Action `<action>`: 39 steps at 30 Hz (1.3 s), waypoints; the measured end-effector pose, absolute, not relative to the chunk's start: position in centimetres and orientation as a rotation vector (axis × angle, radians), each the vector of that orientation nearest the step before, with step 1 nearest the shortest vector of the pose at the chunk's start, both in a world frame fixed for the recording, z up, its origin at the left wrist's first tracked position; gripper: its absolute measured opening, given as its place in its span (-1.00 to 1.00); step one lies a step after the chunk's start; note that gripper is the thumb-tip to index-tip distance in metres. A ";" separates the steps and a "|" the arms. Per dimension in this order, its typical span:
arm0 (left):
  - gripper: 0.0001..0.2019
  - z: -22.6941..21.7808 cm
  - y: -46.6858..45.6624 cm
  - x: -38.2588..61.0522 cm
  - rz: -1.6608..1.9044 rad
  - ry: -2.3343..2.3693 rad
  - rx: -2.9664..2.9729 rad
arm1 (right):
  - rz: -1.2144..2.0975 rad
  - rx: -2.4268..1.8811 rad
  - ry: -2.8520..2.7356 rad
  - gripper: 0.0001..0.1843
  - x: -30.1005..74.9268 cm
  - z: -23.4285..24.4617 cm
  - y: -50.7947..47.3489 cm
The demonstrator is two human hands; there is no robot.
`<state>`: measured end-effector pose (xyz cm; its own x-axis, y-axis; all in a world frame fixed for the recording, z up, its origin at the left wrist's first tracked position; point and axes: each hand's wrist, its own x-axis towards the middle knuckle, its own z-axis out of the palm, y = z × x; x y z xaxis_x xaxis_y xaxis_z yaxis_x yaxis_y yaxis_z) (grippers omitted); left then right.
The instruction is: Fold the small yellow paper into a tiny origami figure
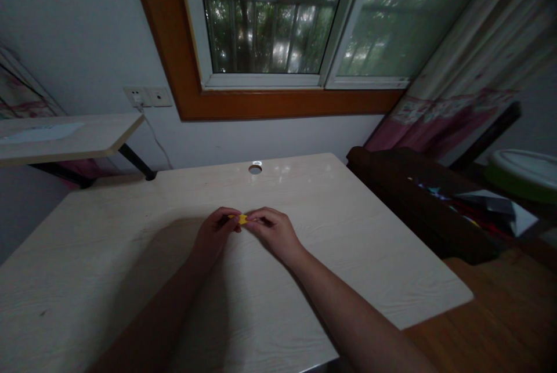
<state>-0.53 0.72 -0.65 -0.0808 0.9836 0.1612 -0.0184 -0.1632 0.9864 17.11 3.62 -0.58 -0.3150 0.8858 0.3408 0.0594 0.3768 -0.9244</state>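
Between my two hands is a small yellow piece, perhaps folded paper; its exact kind is too small to make out. My left hand pinches its left side, thumb against the fingers. On the other side, the fingertips of my right hand are closed on its right edge. Both hands are over the middle of the pale wooden table, and the fingers cover part of the yellow piece.
A raised shelf on black legs stands at the table's back left. Behind the table are a round cable hole near its edge, a wall socket and a window. Dark furniture stands to the right, with a green-sided container nearby.
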 end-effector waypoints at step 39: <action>-0.77 -0.6 0.5 0.1 1.445 1.046 1.325 | 0.923 -0.740 -1.879 -0.86 17.6 0.9 3.4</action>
